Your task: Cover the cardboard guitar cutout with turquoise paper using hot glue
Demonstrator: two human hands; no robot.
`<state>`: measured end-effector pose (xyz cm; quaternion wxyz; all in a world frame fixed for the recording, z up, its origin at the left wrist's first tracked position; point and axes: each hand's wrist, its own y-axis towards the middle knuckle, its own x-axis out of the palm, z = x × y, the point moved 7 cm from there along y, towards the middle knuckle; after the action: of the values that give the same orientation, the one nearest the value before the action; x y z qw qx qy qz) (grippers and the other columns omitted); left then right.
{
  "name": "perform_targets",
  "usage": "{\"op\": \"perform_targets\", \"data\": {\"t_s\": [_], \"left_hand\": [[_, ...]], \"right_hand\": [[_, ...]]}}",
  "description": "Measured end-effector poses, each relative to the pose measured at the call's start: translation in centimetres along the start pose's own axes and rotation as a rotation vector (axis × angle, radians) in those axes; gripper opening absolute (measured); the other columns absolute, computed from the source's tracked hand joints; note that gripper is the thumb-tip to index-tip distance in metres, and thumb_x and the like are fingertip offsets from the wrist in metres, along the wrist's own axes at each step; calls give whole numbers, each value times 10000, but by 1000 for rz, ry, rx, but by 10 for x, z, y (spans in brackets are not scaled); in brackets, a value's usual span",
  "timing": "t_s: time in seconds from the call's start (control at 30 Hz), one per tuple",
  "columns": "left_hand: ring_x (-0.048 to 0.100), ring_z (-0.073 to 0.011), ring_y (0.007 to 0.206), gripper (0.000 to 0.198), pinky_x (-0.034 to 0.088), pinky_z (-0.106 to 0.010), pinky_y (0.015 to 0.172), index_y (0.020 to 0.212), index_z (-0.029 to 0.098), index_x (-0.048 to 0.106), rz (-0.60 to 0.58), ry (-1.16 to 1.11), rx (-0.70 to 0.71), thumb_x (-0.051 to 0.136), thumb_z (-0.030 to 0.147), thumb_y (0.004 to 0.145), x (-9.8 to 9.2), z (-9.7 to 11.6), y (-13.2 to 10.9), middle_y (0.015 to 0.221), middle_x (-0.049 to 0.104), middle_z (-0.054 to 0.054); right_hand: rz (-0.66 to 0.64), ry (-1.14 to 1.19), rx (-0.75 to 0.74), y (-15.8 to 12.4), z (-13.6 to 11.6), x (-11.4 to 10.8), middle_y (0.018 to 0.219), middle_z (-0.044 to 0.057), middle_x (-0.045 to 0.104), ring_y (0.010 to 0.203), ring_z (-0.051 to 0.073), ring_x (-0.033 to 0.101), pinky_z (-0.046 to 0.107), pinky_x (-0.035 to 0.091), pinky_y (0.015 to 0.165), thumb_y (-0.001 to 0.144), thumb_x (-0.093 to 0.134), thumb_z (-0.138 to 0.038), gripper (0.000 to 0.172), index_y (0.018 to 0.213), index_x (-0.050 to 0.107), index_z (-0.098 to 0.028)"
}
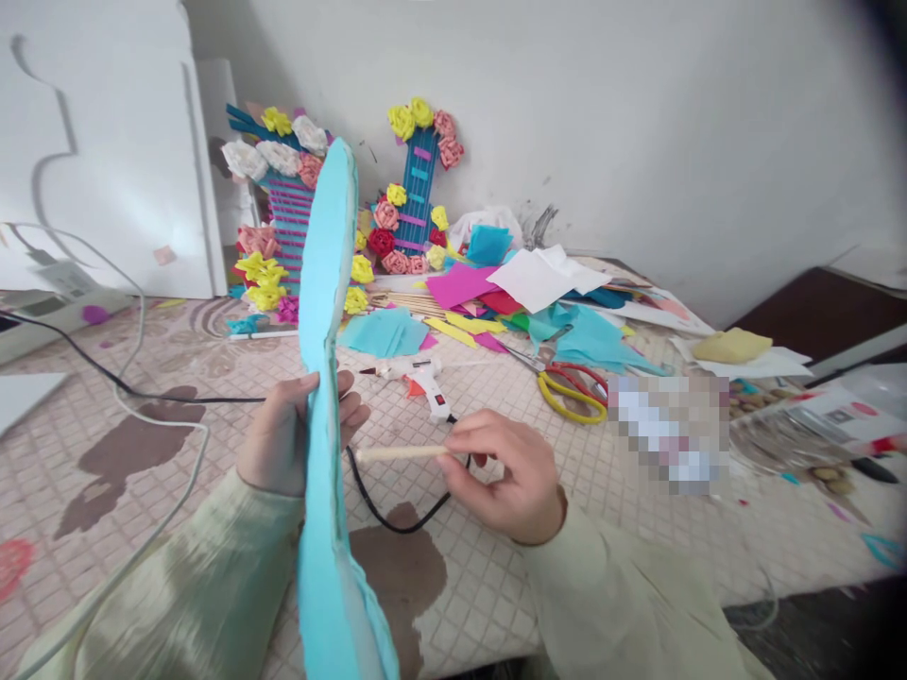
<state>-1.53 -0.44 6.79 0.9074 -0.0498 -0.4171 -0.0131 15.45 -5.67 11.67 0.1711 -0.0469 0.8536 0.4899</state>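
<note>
My left hand (275, 439) is closed around the waist of a turquoise paper-covered cut-out board (324, 274). The board stands upright, turned nearly edge-on to me, with its lower end running out of view. Pinched between the thumb and fingers of my right hand (506, 472) is a pale, thin wooden stick (403, 453). Its free tip points left, a short way from the board's edge and apparently apart from it. Just behind the stick, a white hot glue gun (434, 389) lies on the table. Part of my left hand is hidden behind the board.
Scissors (573, 395) with red and yellow handles lie to the right, near coloured paper sheets (539, 279). Flower-decorated paper pieces (418, 194) lean against the wall. A plastic jar (786, 439) lies at right. White cable (202, 463) and black cord (401, 529) cross the patterned table (233, 604).
</note>
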Motion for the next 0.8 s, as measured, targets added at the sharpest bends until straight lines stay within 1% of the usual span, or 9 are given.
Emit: {"op": "perform_targets", "data": {"t_s": [0.07,0.2,0.27,0.33,0.4,0.5,0.57,0.73,0.8], "left_hand": [[387,-40,399,178,392,-194,413,641,133,524,-10,31,-24,664,203,557,-2,-5,0,538,451,56],[406,-51,421,160,429,-211,461,701,127,570,11,75,-56,647,209,588,-6,-11,-2,555,467,45],[399,-51,422,139,429,-213,462,700,126,574,-16,64,-64,637,199,601,-4,-13,-3,559,464,42],[388,-52,418,110,405,-204,433,689,126,572,-63,46,-72,624,193,619,0,-14,-3,545,442,43],[382,-53,416,109,391,-201,421,705,125,580,-83,42,-73,621,194,631,3,-14,-4,541,430,44],[387,-52,421,153,401,-204,432,716,120,588,-55,52,-63,650,212,609,2,-14,-3,558,454,40],[378,-47,412,174,402,-202,428,689,117,583,-35,54,-59,673,219,580,2,-14,-3,559,469,38],[372,-46,401,194,394,-191,418,672,132,588,12,79,-106,695,225,541,2,-17,-6,536,476,40],[357,-40,385,191,392,-186,423,661,133,596,24,113,-117,697,239,539,3,-18,-9,503,464,47]], "right_hand": [[21,-12,62,-1,5,0,715,32,618,604,101,558,217,470,536,711,603,-79,138,814,568,-164],[13,-15,93,-2,8,2,712,27,615,601,99,552,218,468,537,724,600,-90,115,804,569,-167],[-11,-14,91,-2,7,4,705,29,613,604,101,554,219,469,542,730,596,-93,102,796,570,-165],[-36,-14,82,-2,5,6,702,31,612,607,103,557,219,471,543,729,597,-98,92,787,572,-166],[-49,-8,63,-2,4,6,703,29,614,598,101,556,215,471,532,725,598,-107,88,779,573,-171],[-60,3,19,-1,0,6,699,26,621,579,97,554,209,465,512,715,598,-114,83,761,574,-179],[-62,25,22,0,-1,6,686,25,617,561,94,540,207,453,495,708,599,-108,85,753,572,-175],[27,56,148,0,9,-1,676,19,596,509,79,454,212,404,457,716,595,-94,98,772,565,-168],[33,35,179,-1,12,-1,684,17,595,509,79,439,216,396,458,728,590,-99,91,777,567,-172]]}}
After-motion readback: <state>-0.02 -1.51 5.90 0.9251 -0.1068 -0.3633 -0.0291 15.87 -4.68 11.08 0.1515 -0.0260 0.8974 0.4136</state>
